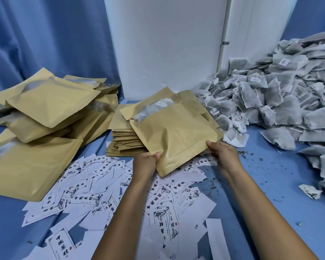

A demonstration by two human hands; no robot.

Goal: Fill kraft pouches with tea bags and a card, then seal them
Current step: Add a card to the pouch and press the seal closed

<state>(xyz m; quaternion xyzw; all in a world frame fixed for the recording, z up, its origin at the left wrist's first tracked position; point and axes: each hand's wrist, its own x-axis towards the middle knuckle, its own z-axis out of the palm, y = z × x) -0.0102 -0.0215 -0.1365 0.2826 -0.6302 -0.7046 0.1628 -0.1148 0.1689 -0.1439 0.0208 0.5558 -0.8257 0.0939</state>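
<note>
Above blue table [270, 184], both hands [148, 162] [221, 152] grip filled kraft pouch [176, 132].

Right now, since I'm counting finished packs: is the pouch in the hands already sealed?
No: the held pouch gapes at its far end, where tea bags show inside the open mouth.

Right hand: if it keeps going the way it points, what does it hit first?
The right hand points up-left, already gripping the pouch; beyond that, probably the pouch stack, though depth is unclear.

Packing workroom: heaped tea bags [270, 98], stacked kraft pouches [45, 109], scattered cards [86, 186].
</note>
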